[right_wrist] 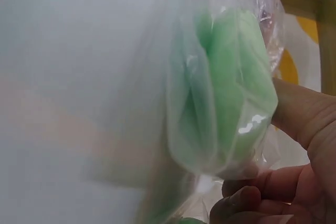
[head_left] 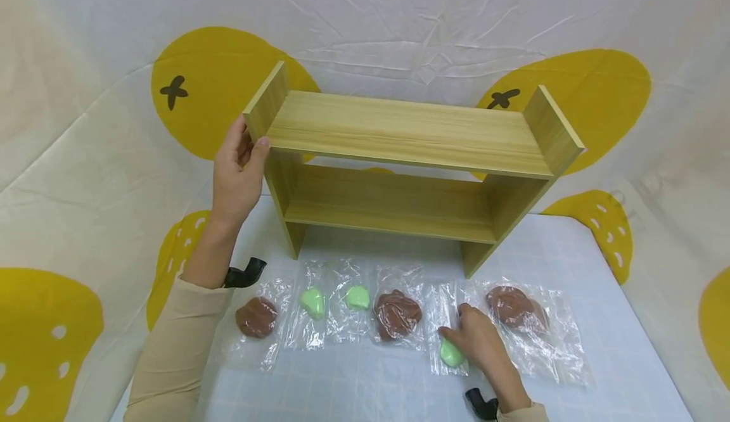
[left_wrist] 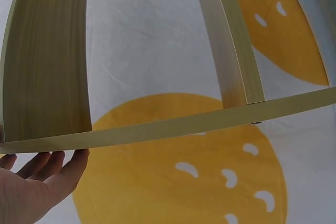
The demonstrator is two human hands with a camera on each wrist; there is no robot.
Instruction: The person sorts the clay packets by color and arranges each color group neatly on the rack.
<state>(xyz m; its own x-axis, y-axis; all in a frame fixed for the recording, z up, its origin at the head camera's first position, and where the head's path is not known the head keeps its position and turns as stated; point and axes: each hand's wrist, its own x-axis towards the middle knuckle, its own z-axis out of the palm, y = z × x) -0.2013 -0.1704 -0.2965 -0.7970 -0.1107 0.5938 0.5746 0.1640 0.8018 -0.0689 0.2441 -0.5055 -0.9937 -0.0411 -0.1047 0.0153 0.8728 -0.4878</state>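
Head view, frame centre: a two-tier wooden shelf (head_left: 399, 175) stands on a pale gridded surface (head_left: 599, 251) against a white backdrop with yellow shapes (head_left: 217, 86). The left hand (head_left: 238, 172) is raised at the left of the frame, forearm rising from lower left. Its thumb curls onto the front edge of the shelf's upper left corner and the fingers lie behind the left side panel, so the hand grips that corner. In the left wrist view the fingers (left_wrist: 50, 163) lie close together just under the panel's edge.

The right hand (head_left: 481, 343) lies low at the lower right of the frame, knuckles up, fingers bent down onto a clear bag holding a green lump (head_left: 452, 352). In the right wrist view thumb and fingers (right_wrist: 273, 187) pinch this bag, with the green lump (right_wrist: 231, 93) filling the middle of that frame.

Along the lower middle of the head view, in front of the shelf, further bags lie in a row: a brown lump (head_left: 256, 316), two green lumps (head_left: 312, 303) (head_left: 357, 297), a second brown lump (head_left: 397, 313), and a third brown lump (head_left: 513, 306) to the right of the right hand. The bags lie close side by side. Bare surface shows along the bottom of the frame and right of the shelf.
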